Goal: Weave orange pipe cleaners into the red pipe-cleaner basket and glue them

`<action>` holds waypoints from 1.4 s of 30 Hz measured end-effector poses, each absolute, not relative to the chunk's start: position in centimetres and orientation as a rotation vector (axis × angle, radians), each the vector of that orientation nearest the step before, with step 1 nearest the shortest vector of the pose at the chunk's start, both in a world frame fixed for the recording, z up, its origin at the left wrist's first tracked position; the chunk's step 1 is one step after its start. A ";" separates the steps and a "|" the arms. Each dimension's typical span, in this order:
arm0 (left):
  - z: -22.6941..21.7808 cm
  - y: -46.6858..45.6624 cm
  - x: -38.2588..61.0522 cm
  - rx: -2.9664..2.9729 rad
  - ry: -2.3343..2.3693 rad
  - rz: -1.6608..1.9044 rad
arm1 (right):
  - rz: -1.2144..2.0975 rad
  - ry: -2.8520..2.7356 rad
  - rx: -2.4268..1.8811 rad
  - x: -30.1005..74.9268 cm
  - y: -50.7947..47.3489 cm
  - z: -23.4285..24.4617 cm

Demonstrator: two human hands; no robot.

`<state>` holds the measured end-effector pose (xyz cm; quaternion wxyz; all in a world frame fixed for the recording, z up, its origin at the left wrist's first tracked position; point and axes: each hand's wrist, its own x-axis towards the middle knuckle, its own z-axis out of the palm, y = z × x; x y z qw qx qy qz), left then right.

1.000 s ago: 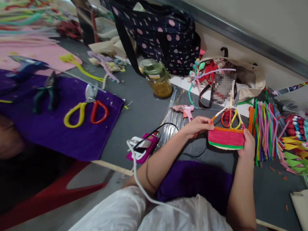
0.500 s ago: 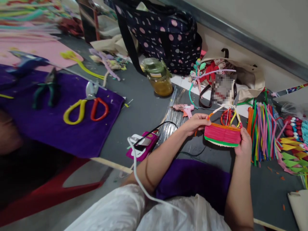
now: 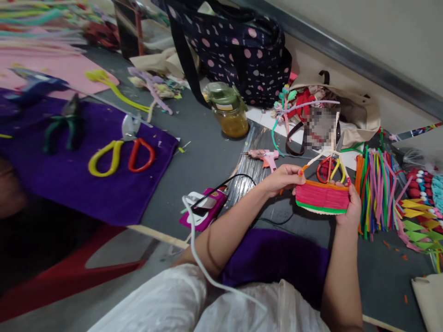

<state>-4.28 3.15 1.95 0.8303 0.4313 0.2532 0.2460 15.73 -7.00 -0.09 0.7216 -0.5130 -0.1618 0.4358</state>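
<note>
I hold a small woven basket (image 3: 322, 197) of pink, orange and green pipe cleaners above the grey table (image 3: 207, 157). My right hand (image 3: 352, 206) grips its right side, fingers wrapped round the back. My left hand (image 3: 284, 177) pinches an orange pipe cleaner end at the basket's upper left corner. Loose white and orange stems rise from the basket's top. Red-and-yellow scissors (image 3: 328, 167) lie just behind it.
A pink glue gun (image 3: 265, 157) and clear glue sticks (image 3: 249, 170) lie left of my hands. A bundle of coloured pipe cleaners (image 3: 376, 189) lies at right. A jar (image 3: 229, 110), polka-dot bag (image 3: 235, 44), purple cloth (image 3: 86, 161) with scissors (image 3: 119, 154) and pliers (image 3: 60, 127), phone (image 3: 204, 210) are around.
The basket and both hands shifted slightly, dipping left and back; my grip on it stays the same. The view swayed a little.
</note>
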 end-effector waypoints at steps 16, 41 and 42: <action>1.2 3.3 -4.5 1.068 0.570 0.487 | 0.775 -0.431 -1.221 15.8 -7.4 0.5; -3.1 4.6 -2.4 1.595 0.955 0.509 | 0.401 -0.647 -1.679 20.3 -6.6 -4.4; -3.0 4.7 -2.3 1.641 0.984 0.502 | 0.362 -0.680 -1.709 20.5 -6.5 -4.6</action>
